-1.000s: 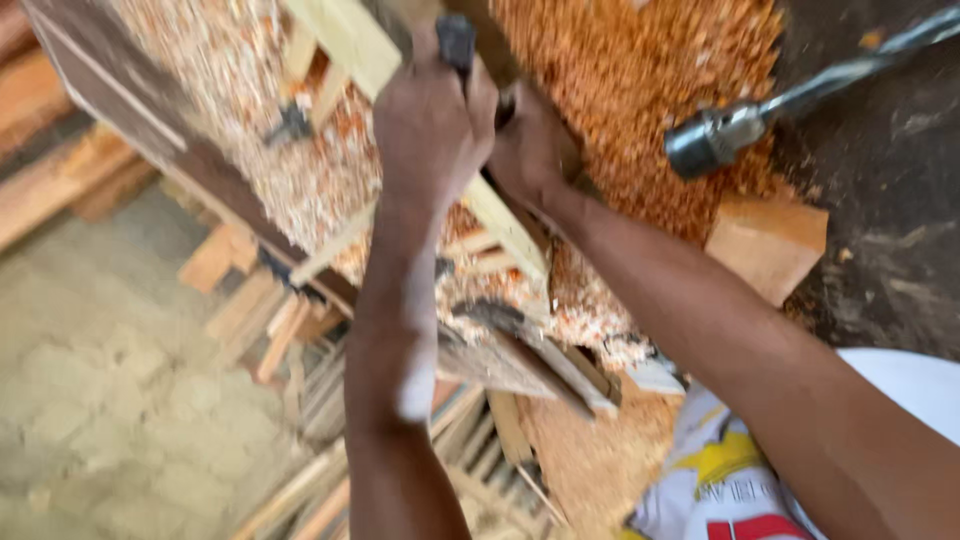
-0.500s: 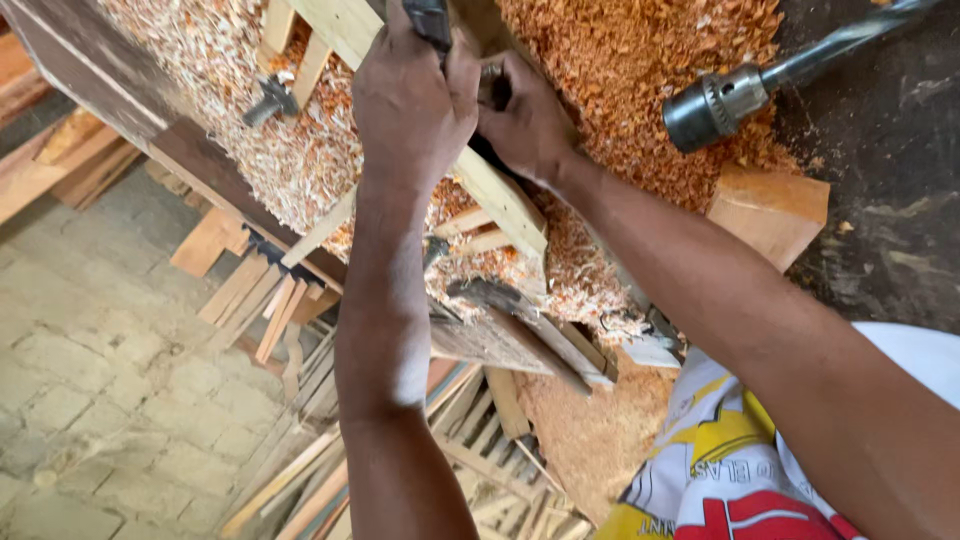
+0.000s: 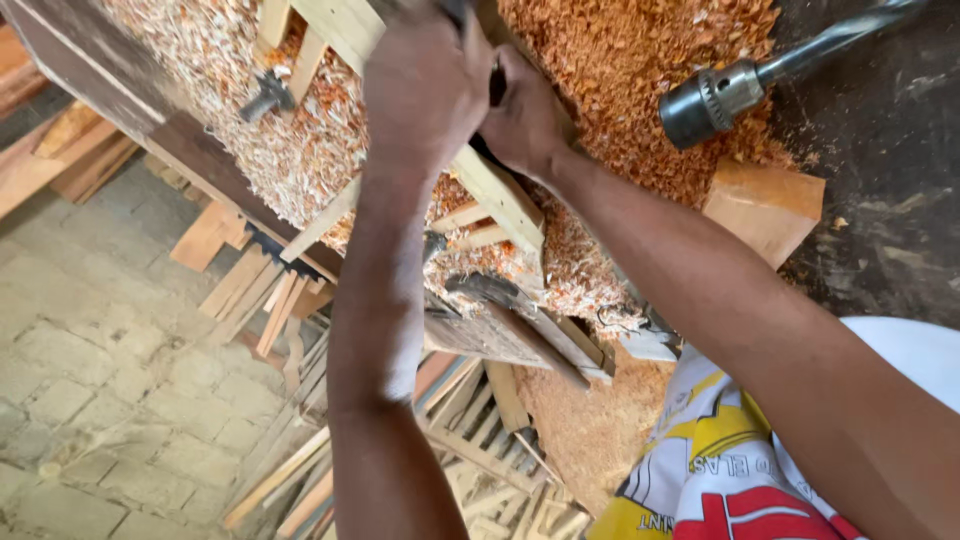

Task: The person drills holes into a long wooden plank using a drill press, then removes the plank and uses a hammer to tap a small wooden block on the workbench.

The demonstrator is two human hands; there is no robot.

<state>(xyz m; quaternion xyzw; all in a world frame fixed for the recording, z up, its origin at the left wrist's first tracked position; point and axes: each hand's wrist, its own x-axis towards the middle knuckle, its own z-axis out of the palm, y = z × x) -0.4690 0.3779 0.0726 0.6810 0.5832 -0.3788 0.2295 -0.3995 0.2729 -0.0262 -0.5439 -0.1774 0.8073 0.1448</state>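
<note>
In the head view, the left hand (image 3: 425, 85) is closed, fingers curled down over a pale wooden frame (image 3: 500, 195) and a dark tool whose shape is mostly hidden under the fist. The right hand (image 3: 525, 120) is just beside it, touching it, fingers wrapped shut on the same frame. The frame runs out from under both sets of fingers, lying on wood shavings (image 3: 620, 60). Well to the right of the fingers lies a drill chuck (image 3: 715, 100), with a wooden block (image 3: 765, 205) below it.
</note>
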